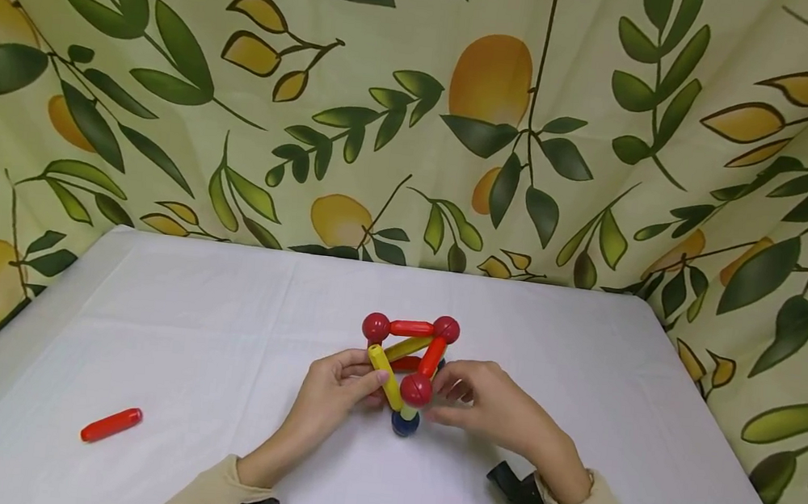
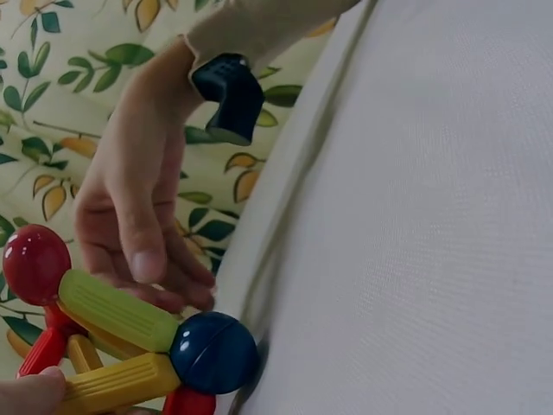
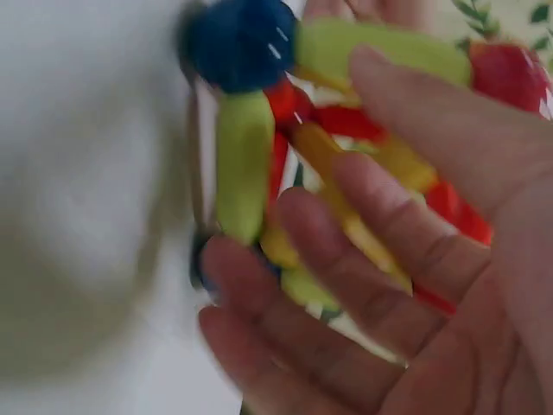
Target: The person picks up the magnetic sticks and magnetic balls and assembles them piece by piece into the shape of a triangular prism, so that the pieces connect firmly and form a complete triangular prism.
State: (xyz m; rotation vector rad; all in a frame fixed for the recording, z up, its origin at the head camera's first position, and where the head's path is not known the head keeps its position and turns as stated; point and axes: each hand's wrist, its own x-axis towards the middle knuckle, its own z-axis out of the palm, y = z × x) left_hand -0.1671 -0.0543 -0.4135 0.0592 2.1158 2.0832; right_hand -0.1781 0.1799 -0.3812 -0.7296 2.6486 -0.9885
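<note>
A frame of magnetic building rods and balls stands on the white table in front of me. At its top, red balls (image 1: 445, 329) are joined by red rods (image 1: 411, 328), and a dark blue ball (image 1: 405, 423) sits at its near foot. My left hand (image 1: 336, 387) pinches a yellow rod (image 2: 121, 385) on the frame's near left side, thumb on top. Beside the right side is my right hand (image 1: 488, 398), its fingers loosely bent and spread around nothing. Lime rods (image 3: 242, 169) meet the blue ball in the right wrist view, partly covered by the right fingers.
One loose red rod (image 1: 111, 425) lies on the table to the left. The white cloth (image 1: 223, 308) covers the tabletop, and a leaf-and-fruit patterned curtain (image 1: 411, 25) hangs behind it. Black wrist mounts (image 1: 516, 487) stick out near both sleeves.
</note>
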